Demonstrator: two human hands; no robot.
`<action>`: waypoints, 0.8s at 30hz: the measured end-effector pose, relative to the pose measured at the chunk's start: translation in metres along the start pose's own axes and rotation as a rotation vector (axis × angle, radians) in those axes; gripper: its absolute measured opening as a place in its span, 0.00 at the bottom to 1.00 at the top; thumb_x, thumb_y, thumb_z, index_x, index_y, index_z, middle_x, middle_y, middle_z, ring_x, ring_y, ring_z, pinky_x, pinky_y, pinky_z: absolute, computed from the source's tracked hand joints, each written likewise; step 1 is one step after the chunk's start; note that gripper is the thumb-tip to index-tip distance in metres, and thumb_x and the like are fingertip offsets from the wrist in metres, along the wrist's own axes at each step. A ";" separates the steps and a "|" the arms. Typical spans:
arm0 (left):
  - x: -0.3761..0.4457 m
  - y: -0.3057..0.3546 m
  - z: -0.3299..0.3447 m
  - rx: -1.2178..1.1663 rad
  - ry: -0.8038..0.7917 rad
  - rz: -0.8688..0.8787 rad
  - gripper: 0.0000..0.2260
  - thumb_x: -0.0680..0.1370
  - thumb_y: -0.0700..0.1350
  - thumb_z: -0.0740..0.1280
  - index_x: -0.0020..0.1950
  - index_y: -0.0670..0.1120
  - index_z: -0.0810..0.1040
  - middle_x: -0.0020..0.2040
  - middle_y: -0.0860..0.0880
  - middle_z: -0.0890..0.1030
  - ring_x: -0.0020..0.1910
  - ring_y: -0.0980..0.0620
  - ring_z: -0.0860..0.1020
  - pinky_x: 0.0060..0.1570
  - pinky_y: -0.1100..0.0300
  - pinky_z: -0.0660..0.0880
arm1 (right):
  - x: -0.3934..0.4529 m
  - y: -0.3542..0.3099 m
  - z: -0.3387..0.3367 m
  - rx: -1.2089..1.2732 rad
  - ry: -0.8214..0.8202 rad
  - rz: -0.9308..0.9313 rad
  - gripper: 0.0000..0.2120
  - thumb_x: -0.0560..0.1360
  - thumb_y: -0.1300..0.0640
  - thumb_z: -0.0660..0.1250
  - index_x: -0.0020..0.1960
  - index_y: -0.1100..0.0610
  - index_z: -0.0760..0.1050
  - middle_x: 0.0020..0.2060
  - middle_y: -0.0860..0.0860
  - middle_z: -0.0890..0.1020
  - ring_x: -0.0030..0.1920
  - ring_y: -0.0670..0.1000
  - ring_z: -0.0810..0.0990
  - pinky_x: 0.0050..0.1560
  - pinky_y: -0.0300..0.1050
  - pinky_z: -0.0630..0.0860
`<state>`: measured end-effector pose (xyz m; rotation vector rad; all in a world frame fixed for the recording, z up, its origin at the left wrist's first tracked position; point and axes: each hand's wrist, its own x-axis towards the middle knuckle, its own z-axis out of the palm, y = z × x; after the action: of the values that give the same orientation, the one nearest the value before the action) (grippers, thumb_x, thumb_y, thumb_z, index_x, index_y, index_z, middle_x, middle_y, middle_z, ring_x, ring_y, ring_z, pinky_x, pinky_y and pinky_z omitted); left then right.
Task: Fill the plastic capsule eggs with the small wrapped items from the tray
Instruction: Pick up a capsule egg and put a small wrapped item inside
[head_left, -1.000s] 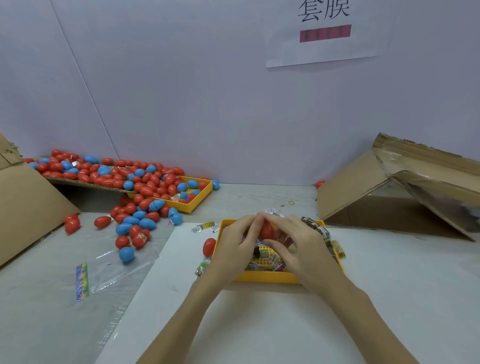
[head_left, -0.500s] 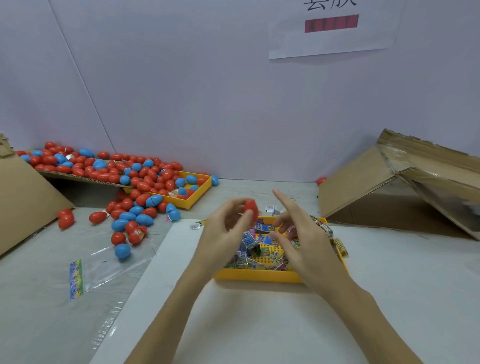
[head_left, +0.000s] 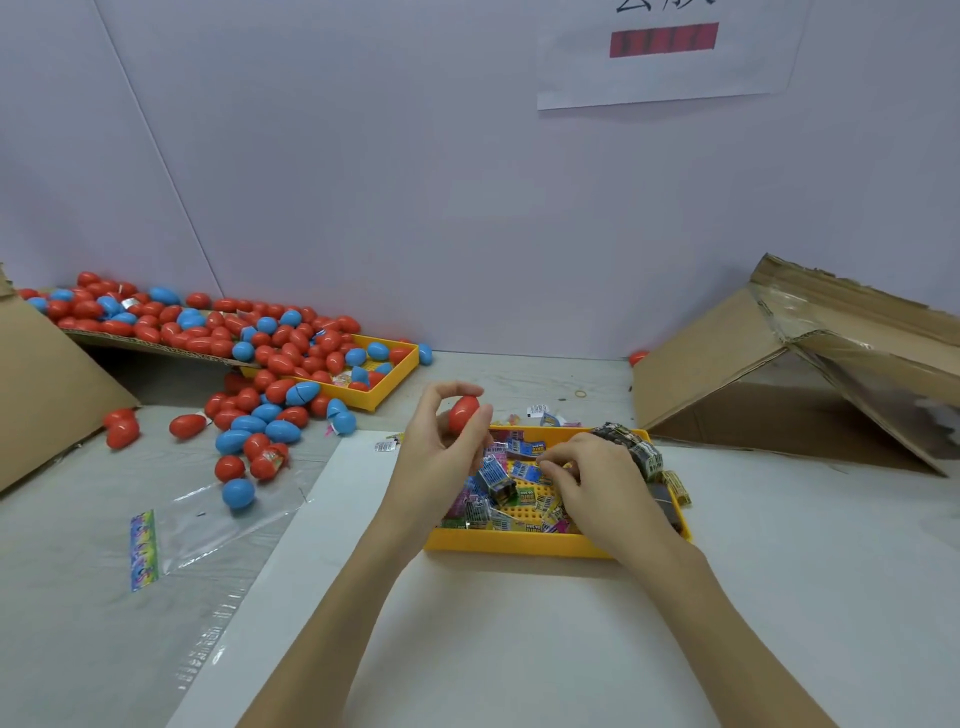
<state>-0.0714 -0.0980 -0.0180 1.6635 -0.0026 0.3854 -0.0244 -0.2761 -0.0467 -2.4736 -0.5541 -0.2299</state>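
- Right now your table carries everything, with a white sheet under the yellow tray that serves as your landmark.
- Far right of the tray, a torn cardboard box lies on its side against the wall.
- Far left of the tray, a cardboard flap leans at the table's edge.
- Left and behind the tray, a heap of red and blue capsule eggs spills from a cardboard ramp over a second yellow tray and down onto the table.
- Left of the tray, a clear plastic bag with a coloured header strip lies flat, one blue egg resting at its far edge.
- Inside the tray lie the small wrapped items, a jumble of printed packets; a few more sit on the tray's right rim.
- Your left hand is raised over the tray's left end, its grip pinching a red egg between thumb and fingertips.
- Your right hand is down in the tray, fingers curled among the packets; you cannot tell whether that grip has closed on one.
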 end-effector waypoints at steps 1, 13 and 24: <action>-0.001 0.001 0.002 -0.004 -0.014 0.021 0.10 0.83 0.46 0.66 0.63 0.53 0.72 0.42 0.46 0.83 0.35 0.56 0.79 0.39 0.65 0.77 | 0.001 -0.001 0.001 0.009 0.007 0.022 0.07 0.81 0.53 0.69 0.55 0.53 0.85 0.50 0.49 0.82 0.47 0.48 0.80 0.55 0.49 0.79; -0.008 0.003 0.007 0.185 -0.069 0.028 0.12 0.85 0.43 0.61 0.68 0.48 0.74 0.58 0.49 0.80 0.50 0.55 0.82 0.51 0.65 0.80 | 0.002 -0.003 0.002 0.017 -0.004 0.104 0.08 0.79 0.59 0.71 0.57 0.53 0.83 0.47 0.48 0.82 0.42 0.43 0.78 0.52 0.41 0.80; -0.008 -0.005 0.007 0.500 -0.057 0.175 0.16 0.72 0.63 0.72 0.53 0.55 0.81 0.51 0.57 0.78 0.53 0.60 0.77 0.48 0.71 0.73 | -0.015 -0.018 -0.021 0.273 0.244 -0.056 0.04 0.75 0.60 0.76 0.48 0.53 0.84 0.41 0.44 0.82 0.41 0.43 0.80 0.42 0.30 0.73</action>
<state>-0.0757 -0.1055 -0.0258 2.1770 -0.1020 0.4993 -0.0468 -0.2797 -0.0245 -2.1306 -0.5135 -0.4409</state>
